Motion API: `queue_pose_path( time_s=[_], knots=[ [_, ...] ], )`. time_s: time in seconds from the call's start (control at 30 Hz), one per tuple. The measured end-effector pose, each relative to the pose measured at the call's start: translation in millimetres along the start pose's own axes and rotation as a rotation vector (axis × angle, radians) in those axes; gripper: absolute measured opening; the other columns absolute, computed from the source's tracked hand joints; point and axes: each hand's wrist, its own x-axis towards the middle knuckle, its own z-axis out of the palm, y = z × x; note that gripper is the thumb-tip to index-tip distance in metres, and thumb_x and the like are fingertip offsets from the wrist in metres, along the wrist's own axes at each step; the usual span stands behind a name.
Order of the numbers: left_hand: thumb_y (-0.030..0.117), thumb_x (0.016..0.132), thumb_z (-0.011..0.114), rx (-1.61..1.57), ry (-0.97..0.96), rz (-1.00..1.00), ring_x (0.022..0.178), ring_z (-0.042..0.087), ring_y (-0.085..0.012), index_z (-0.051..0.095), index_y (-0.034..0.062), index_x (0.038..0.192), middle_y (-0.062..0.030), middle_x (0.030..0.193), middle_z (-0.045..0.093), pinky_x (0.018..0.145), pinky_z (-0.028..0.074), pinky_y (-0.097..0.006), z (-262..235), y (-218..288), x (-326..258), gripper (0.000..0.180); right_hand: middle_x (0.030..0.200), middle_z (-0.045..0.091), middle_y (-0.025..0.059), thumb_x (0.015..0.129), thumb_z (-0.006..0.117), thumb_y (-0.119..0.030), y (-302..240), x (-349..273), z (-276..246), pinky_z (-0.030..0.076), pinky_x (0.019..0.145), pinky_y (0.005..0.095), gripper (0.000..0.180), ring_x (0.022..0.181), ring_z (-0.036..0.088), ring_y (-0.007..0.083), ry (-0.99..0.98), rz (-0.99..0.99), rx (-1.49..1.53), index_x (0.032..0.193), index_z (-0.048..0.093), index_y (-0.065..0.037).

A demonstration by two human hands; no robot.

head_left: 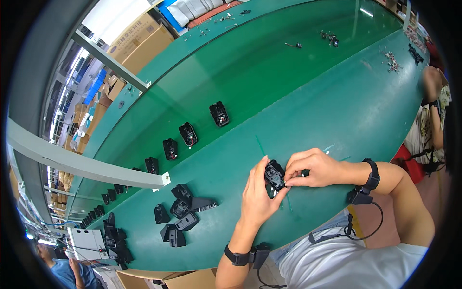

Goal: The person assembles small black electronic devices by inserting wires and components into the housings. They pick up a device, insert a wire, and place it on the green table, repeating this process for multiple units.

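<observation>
A black plastic housing, its open side with inner parts turned up, is held just above the green table near my body. My left hand is closed around its left and lower edges, thumb below and fingers along the side. At the housing's right edge my right hand has thumb and fingertips pinched together. Whatever lies between those fingertips is too small to make out. A thin green strip lies on the table just beyond my left fingertips.
Several black housings lie loosely grouped to the left. More open housings stand in a line along the green belt. A grey metal frame arm crosses at left. Small parts lie at far right, near another person's arm.
</observation>
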Motion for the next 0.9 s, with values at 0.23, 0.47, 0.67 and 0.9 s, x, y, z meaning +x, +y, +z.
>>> queue_pose_path(
  time_s=[0.23,0.47,0.67,0.9],
  knots=[
    [0.023,0.063,0.093,0.109,-0.003,0.063,0.106,0.063,-0.0338,0.046,-0.0023,0.139,-0.0182,0.117,0.063,0.088,0.053,-0.041,-9.0,5.8,5.0,0.093,0.091,0.07,0.0072,0.083,0.078,-0.009,-6.1,0.2,-2.4,0.057,0.07,0.0317,0.01,0.08,0.069,0.0226,0.068,-0.144,-0.036,0.092,0.073,-0.004],
    [0.031,0.06,0.096,-0.01,-0.034,0.046,0.104,0.067,-0.0281,0.046,-0.0027,0.139,-0.0173,0.118,0.066,0.077,0.055,-0.035,-2.1,1.4,3.1,0.099,0.09,0.069,0.0061,0.082,0.077,-0.011,-1.5,1.5,0.8,0.055,0.069,0.0357,0.014,0.08,0.066,0.0248,0.063,-0.338,-0.259,0.094,0.071,-0.006],
    [0.037,0.059,0.095,-0.042,-0.016,0.053,0.096,0.067,-0.0302,0.046,-0.0022,0.14,-0.0157,0.113,0.068,0.08,0.055,-0.038,-1.8,3.4,1.6,0.102,0.086,0.067,0.0041,0.083,0.073,-0.011,-5.0,-2.8,2.4,0.054,0.067,0.035,0.02,0.077,0.065,0.0235,0.081,-0.323,-0.337,0.102,0.068,-0.009],
    [0.037,0.055,0.097,0.117,-0.024,0.156,0.098,0.067,-0.03,0.048,-0.0015,0.137,-0.0153,0.112,0.069,0.083,0.056,-0.039,1.8,10.9,2.7,0.103,0.082,0.066,0.0053,0.08,0.071,-0.012,-12.7,-9.9,7.6,0.053,0.065,0.0343,0.029,0.07,0.061,0.0226,0.036,-0.328,-0.485,0.109,0.066,-0.01]
  ],
)
